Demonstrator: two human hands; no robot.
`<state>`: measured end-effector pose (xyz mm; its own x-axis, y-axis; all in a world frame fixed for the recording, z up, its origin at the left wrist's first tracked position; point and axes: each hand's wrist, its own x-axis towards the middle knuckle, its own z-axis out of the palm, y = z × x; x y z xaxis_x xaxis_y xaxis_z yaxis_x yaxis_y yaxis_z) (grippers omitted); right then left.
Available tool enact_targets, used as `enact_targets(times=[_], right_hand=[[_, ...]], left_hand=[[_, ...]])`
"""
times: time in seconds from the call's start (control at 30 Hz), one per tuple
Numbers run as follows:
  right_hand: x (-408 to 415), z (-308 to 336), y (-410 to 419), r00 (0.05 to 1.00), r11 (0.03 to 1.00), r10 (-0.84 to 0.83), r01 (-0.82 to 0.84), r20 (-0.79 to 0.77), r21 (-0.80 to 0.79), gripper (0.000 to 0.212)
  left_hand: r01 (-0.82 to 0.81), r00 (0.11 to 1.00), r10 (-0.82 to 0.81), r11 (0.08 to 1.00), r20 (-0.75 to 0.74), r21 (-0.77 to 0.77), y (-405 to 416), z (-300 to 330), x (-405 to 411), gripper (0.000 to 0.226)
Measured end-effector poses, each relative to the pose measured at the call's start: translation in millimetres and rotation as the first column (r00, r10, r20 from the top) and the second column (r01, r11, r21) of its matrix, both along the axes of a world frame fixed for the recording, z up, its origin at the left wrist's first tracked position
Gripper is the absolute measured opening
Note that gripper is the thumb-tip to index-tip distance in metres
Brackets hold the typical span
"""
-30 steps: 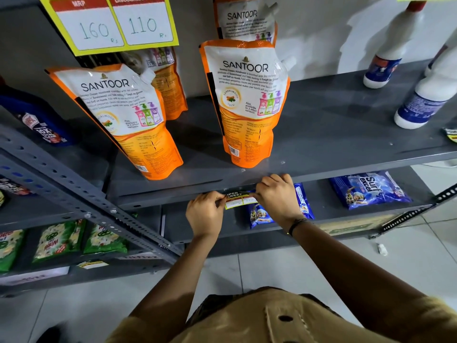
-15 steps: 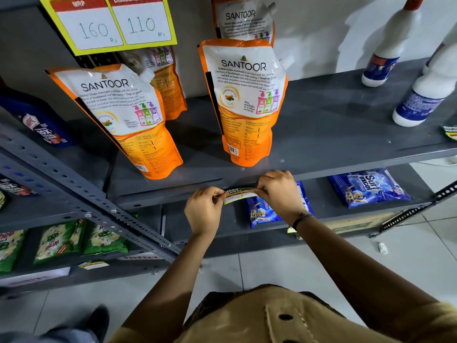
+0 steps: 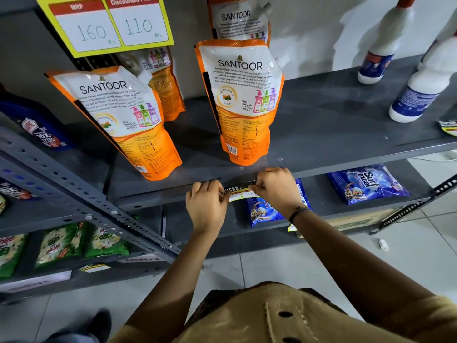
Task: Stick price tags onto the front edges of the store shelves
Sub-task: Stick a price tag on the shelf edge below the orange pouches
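A small price tag (image 3: 238,192) with a black top band and white boxes lies against the front edge of the grey metal shelf (image 3: 346,167), below an orange Santoor pouch (image 3: 243,100). My left hand (image 3: 207,206) pinches the tag's left end. My right hand (image 3: 277,188) pinches its right end, fingers pressed to the shelf lip. Both hands cover the tag's ends.
A second Santoor pouch (image 3: 126,120) leans at left. White bottles (image 3: 420,92) stand at right, with another tag (image 3: 448,127) lying near them. Blue Surf Excel packs (image 3: 366,184) sit on the lower shelf. A yellow price sign (image 3: 111,23) hangs above. A perforated upright (image 3: 81,196) runs diagonally at left.
Both hands have lifted the tag from below the shelf lip up onto the shelf's front edge. The tag now sits flatter against the edge.
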<state>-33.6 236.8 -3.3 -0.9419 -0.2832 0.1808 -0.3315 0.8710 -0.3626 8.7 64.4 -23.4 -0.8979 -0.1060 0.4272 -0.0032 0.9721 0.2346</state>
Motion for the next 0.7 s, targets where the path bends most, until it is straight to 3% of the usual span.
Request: enact_targets(times=[0.1, 0.27, 0.5, 0.7], right_hand=[[0, 2, -1, 1.000, 1.000, -0.004, 0.004, 0.000, 0.016, 0.024], [0, 1, 2, 1.000, 0.999, 0.022, -0.021, -0.022, 0.046, 0.025], [-3, 2, 10, 0.998, 0.997, 0.055, -0.054, -0.011, 0.047, 0.029], [-5, 2, 55, 0.997, 0.980, -0.018, 0.033, 0.081, -0.196, 0.032]], left_hand=[[0.031, 0.999, -0.030, 0.994, 0.020, -0.107, 5, 4, -6, 0.031], [0.242, 0.969, -0.233, 0.963, 0.085, -0.119, 9, 8, -26, 0.046], [0.235, 0.972, -0.230, 0.955, 0.049, -0.179, 7, 2, -27, 0.042], [0.194, 0.980, -0.196, 0.980, 0.040, 0.042, 25, 6, -27, 0.028]])
